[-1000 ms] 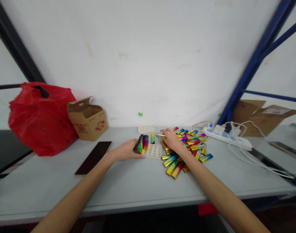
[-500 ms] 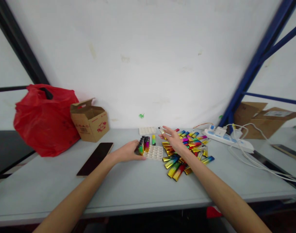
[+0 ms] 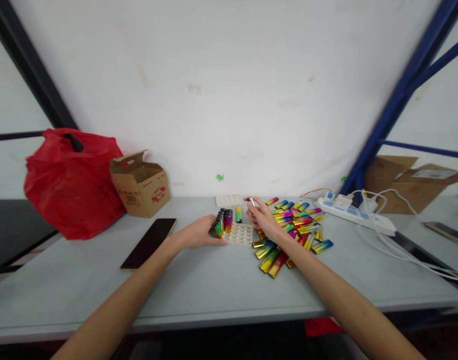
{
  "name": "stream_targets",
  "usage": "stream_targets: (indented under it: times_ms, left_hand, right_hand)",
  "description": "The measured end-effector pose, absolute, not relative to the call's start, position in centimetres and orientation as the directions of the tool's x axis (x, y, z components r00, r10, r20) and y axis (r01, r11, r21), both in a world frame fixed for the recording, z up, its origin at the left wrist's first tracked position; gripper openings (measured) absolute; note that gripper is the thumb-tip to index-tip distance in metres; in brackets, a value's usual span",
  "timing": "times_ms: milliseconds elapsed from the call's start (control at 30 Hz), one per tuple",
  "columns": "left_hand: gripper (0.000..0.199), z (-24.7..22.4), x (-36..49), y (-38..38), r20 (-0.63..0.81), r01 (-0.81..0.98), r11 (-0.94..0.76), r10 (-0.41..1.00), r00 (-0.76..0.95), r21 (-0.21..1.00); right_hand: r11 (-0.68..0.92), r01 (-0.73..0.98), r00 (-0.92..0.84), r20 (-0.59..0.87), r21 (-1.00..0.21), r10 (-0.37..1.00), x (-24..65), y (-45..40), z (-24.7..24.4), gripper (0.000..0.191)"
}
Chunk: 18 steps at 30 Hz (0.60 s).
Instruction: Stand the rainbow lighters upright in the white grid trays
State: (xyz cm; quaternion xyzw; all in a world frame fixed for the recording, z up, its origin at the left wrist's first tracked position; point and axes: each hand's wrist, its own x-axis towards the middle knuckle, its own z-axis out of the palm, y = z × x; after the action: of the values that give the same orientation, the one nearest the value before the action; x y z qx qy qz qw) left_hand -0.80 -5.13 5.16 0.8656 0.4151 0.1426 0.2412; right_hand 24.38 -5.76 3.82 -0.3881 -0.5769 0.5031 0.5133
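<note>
My left hand [image 3: 199, 233] is curled round the left end of a white tray with round holes [image 3: 244, 235], its thumb along the front edge. Several shiny multicoloured lighters [image 3: 226, 221] stand upright in the tray's left part, close to those fingers. In the fingers of my right hand [image 3: 264, 220] is a lighter [image 3: 252, 202], its metal top pointing up and left; the fingers hide most of its body. Just behind the tray lies a single yellow-green lighter [image 3: 238, 215]. A heap of metallic lighters [image 3: 279, 260] spreads under and around my right forearm.
Against the wall lies a second white tray [image 3: 229, 200]. To the left are a dark phone-like slab [image 3: 149, 244], an open carton [image 3: 141, 190] and a red plastic bag [image 3: 73, 185]. A power strip [image 3: 356, 216] with cables lies right, near another carton [image 3: 405, 185].
My right hand has turned and its fingers have closed in around the lighter, which now points more upright. The left hand stays at the tray.
</note>
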Motion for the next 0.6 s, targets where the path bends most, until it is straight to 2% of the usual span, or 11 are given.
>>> stream_targets:
  times_ms: [100,300,600]
  left_hand:
    - [0.072,5.2,-0.8,-5.2,0.060,0.654,-0.562,0.780,0.623,0.506]
    - [0.071,5.2,-0.8,-5.3,0.058,0.670,-0.571,0.780,0.623,0.475]
    - [0.072,5.0,-0.9,-5.0,0.072,0.650,-0.582,0.769,0.635,0.489]
  right_hand:
    - [0.256,0.084,-0.147,0.242,-0.963,0.959,24.2,-5.9,3.6,0.044]
    - [0.392,0.406,-0.052,0.408,-0.825,0.912,24.1,-6.1,3.4,0.056]
    - [0.440,0.516,-0.083,0.468,-0.735,0.880,23.7,-7.1,3.9,0.039]
